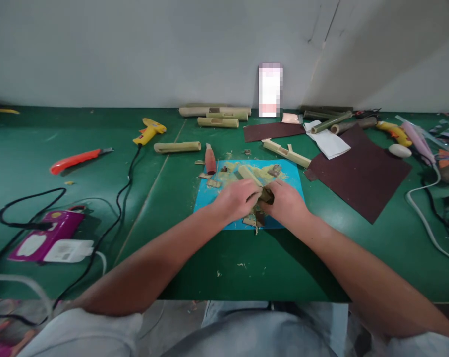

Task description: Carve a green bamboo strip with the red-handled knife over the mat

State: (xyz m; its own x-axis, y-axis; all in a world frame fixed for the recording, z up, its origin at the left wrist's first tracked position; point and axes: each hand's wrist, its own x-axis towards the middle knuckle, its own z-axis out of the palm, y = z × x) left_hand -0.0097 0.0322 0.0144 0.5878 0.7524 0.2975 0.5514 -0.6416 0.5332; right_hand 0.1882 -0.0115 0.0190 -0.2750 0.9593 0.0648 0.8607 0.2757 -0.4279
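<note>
My left hand point(241, 198) is closed round a pale bamboo tube point(250, 174), which slants up and away over a blue mat point(293, 181). Close by its near end, my right hand point(284, 201) is closed on a small brown piece of sandpaper point(267, 196), partly hidden by the fingers. Yellowish dust and several scraps of worn sandpaper point(213, 183) lie on and around the mat. A short knife with a reddish handle point(210, 161) rests at the mat's upper left corner.
Cut bamboo tubes point(217, 122) line the back beside a pixelated upright panel point(270, 91). Dark sandpaper sheets point(362, 173) lie right. At left are a yellow glue gun point(150, 131), an orange cutter point(76, 160) and a purple power strip point(64, 225) with cords.
</note>
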